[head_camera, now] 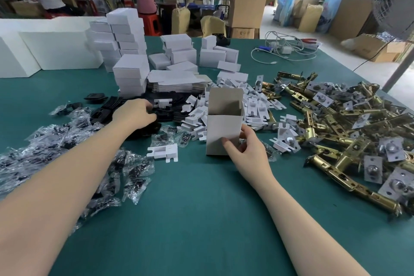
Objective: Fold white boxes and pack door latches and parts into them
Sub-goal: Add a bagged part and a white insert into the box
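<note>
The right hand [246,148] gripped the lower part of an upright white box [224,125], thumb across the front face and fingers curled round the right side, which seemed meant to keep the box standing with its open mouth up and its top flap raised behind, ready to take parts. The left hand [136,112] reached away to the heap of black plastic pieces [105,112], its fingers curled down onto one of them, apparently picking it up for the box, though the grip itself was partly hidden. Everything needed lay in a fan around the box, probably so each part was one reach away: white card inserts [253,107] just behind and beside it, small clear bags of screws [132,168] to the left, and brass door latches [336,141] piled to the right. Flat unfolded boxes [177,80] lay stacked behind the black pieces, and finished boxes [127,36] stood in towers at the back of the green table [201,219], out of the working area.
</note>
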`<action>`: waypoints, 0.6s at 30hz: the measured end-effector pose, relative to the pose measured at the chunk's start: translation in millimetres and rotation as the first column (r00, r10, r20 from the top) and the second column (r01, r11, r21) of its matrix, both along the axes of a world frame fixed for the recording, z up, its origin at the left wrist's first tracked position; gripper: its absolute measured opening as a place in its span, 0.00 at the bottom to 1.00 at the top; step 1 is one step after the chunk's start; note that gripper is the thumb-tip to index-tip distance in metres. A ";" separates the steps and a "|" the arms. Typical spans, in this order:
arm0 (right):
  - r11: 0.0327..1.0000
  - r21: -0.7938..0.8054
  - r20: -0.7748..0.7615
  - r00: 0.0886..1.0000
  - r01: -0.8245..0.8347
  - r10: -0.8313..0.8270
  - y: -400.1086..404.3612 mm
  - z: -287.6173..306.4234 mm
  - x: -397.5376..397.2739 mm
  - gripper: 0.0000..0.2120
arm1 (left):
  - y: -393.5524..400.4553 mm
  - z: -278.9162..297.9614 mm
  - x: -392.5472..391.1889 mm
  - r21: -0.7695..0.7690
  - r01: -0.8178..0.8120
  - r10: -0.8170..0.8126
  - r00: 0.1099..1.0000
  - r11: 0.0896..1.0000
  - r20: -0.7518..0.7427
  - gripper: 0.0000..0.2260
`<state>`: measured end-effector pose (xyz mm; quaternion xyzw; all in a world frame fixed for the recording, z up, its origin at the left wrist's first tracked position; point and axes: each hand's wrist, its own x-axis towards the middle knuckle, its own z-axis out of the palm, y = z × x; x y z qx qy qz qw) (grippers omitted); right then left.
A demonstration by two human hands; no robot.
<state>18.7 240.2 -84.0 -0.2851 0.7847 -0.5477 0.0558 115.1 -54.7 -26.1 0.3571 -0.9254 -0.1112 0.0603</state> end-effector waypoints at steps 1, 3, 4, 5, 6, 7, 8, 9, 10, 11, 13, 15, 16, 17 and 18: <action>1.000 -0.002 0.003 1.000 -0.003 0.003 -0.2 0.5 0.1 0.20 | -2.1 0.0 -1.1 0.014 0.002 -0.001 0.999 1.000 -0.032 0.18; 1.000 -0.005 0.007 1.000 -0.002 0.002 -0.4 1.1 0.2 0.20 | -5.9 0.1 -1.9 0.059 0.011 -0.003 0.991 0.998 -0.134 0.15; 1.000 -0.004 0.009 1.000 -0.001 0.001 -0.3 1.3 0.1 0.20 | -6.2 1.0 -1.6 0.107 -0.001 0.024 0.976 0.994 -0.218 0.13; 1.000 -0.004 0.012 1.000 0.000 0.000 -0.4 1.4 0.1 0.20 | -6.0 3.0 -1.3 0.194 -0.015 0.080 0.940 0.981 -0.333 0.12; 1.000 -0.006 0.016 1.000 0.001 -0.001 -0.3 1.4 0.1 0.20 | -3.9 6.6 -0.7 0.347 -0.005 0.172 0.875 0.938 -0.452 0.11; 1.000 -0.010 0.019 1.000 0.001 0.000 -0.3 1.4 0.2 0.20 | -0.6 11.2 0.0 0.535 0.045 0.294 0.795 0.844 -0.531 0.10; 1.000 -0.014 0.020 1.000 -0.001 0.001 -0.2 1.3 0.3 0.20 | 2.7 16.1 0.9 0.695 0.128 0.407 0.730 0.707 -0.549 0.07; 1.000 -0.017 0.020 1.000 -0.004 0.004 -0.1 1.2 0.4 0.20 | 5.5 20.9 1.8 0.789 0.215 0.479 0.693 0.576 -0.539 0.05; 1.000 -0.018 0.019 1.000 -0.006 0.006 0.2 1.0 0.6 0.20 | 7.6 24.9 2.5 0.830 0.277 0.514 0.678 0.484 -0.525 0.04; 1.000 -0.018 0.017 1.000 -0.007 0.008 0.3 0.8 0.5 0.20 | 9.3 28.2 2.8 0.850 0.319 0.524 0.679 0.420 -0.514 0.04; 1.000 -0.011 0.013 1.000 -0.005 0.005 0.5 0.2 0.2 0.21 | 14.3 33.3 3.6 0.866 0.362 0.511 0.702 0.345 -0.497 0.06; 1.000 -0.001 0.011 1.000 -0.003 0.003 0.4 0.2 0.1 0.23 | 18.9 36.6 4.5 0.873 0.375 0.475 0.735 0.311 -0.484 0.12; 1.000 0.001 0.008 1.000 -0.002 0.002 0.6 0.3 0.3 0.24 | 20.3 37.2 5.1 0.873 0.383 0.453 0.748 0.303 -0.485 0.15; 1.000 0.000 0.004 1.000 -0.003 0.003 0.8 0.5 0.6 0.23 | 21.4 37.4 5.9 0.871 0.394 0.437 0.755 0.294 -0.489 0.18; 1.000 -0.003 -0.001 1.000 -0.005 0.005 1.2 0.9 0.8 0.22 | 21.9 37.4 6.4 0.869 0.404 0.430 0.756 0.287 -0.494 0.20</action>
